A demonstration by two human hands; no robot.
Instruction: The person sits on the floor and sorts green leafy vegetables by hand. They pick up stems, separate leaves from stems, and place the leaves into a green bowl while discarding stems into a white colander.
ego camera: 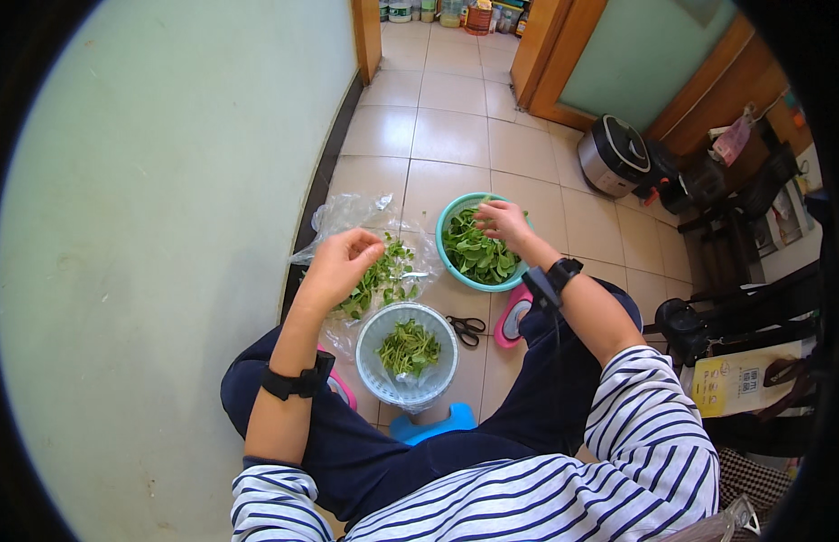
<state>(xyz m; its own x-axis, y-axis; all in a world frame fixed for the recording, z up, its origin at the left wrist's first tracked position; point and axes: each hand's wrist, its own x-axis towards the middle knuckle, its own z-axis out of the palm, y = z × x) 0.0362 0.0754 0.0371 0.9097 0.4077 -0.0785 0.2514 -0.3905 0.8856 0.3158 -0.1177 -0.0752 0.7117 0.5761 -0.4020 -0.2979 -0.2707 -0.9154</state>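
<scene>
My left hand (345, 264) is above a pile of leafy green sprigs (372, 288) on a clear plastic bag (352, 210). Its thumb and forefinger are close together, and whether a stem is between them is hidden. Over a teal plastic colander (446, 264) heaped with picked green leaves (484, 254), my right hand (502, 222) has its fingers apart. A pale green bit shows just beyond those fingers. Between my feet stands a light blue basket (365, 359) with a plastic liner, holding green stems and leaves (409, 347).
Black-handled scissors (467, 330) lie on the tiles right of the basket. A blue plastic stool (436, 425) shows beneath me. The wall (189, 203) runs close on my left. An electric cooker (612, 156) sits at the far right, and a yellow-and-white bag (738, 379) is nearer.
</scene>
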